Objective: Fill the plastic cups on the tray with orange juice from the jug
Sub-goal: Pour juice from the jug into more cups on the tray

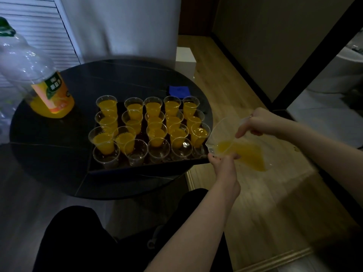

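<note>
- Head view: a round dark table (59, 154) carries a dark tray (149, 167) of clear plastic cups (157, 132) set in rows.
- The three far rows of cups hold orange juice; the nearest row, about five cups including one at (135, 152), looks empty, though the dim light makes the rightmost one hard to read.
- A clear jug (237, 142) is held off the right end of the tray, past the table edge and above the wooden floor (275, 213), tilted with its mouth toward the tray; a little orange juice (245, 154) pools along its lower side.
- The left hand (224, 163) grips the jug from beneath, near its mouth, fingers closed on the rim.
- The right hand (257, 122) is clenched on the jug's upper side, apparently at the handle.
- A large juice bottle (39, 79), mostly drained, stands at the table's far left, well apart from the tray.
- A blue cloth (179, 90) lies beyond the tray's far right corner.
- Dark-clothed knees (78, 242) show at the bottom.
</note>
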